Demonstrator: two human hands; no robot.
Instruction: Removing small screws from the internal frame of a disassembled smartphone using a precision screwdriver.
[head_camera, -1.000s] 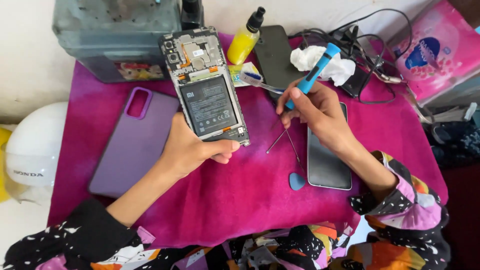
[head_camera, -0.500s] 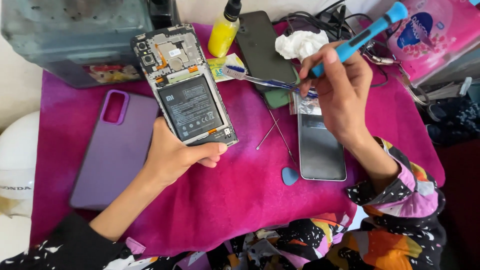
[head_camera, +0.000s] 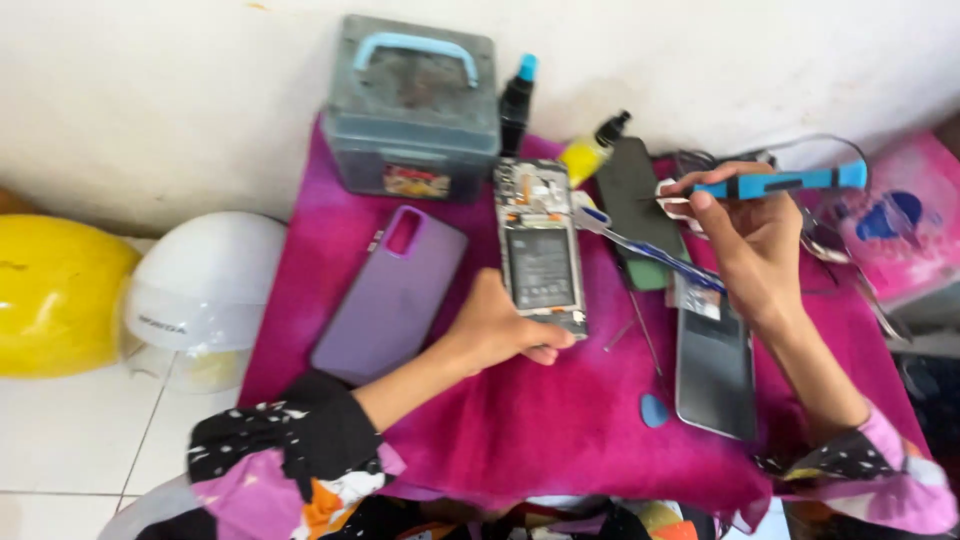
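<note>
My left hand (head_camera: 500, 328) grips the lower end of an opened phone (head_camera: 538, 243) with its back off, battery and circuit board showing, over a magenta cloth (head_camera: 520, 420). My right hand (head_camera: 752, 245) holds a blue-handled screwdriver (head_camera: 780, 181) roughly level, up and to the right of the phone. The same hand also pinches blue tweezers (head_camera: 650, 250) whose tips point left toward the phone. A lilac phone case (head_camera: 392, 297) lies left of my left hand. A grey phone back panel (head_camera: 713, 372) lies under my right wrist.
A grey toolbox with a light blue handle (head_camera: 413, 107) stands at the back by the wall. A yellow bottle (head_camera: 587, 152), a dark bottle (head_camera: 516, 103), a dark phone (head_camera: 641, 205) and a blue pick (head_camera: 653, 410) are nearby. White helmet (head_camera: 200, 290) and yellow helmet (head_camera: 55, 295) sit left.
My right hand has swung the screwdriver from a raised slant to nearly level and drifted right. The view has shifted, showing the toolbox and helmets. My left hand keeps its hold on the phone.
</note>
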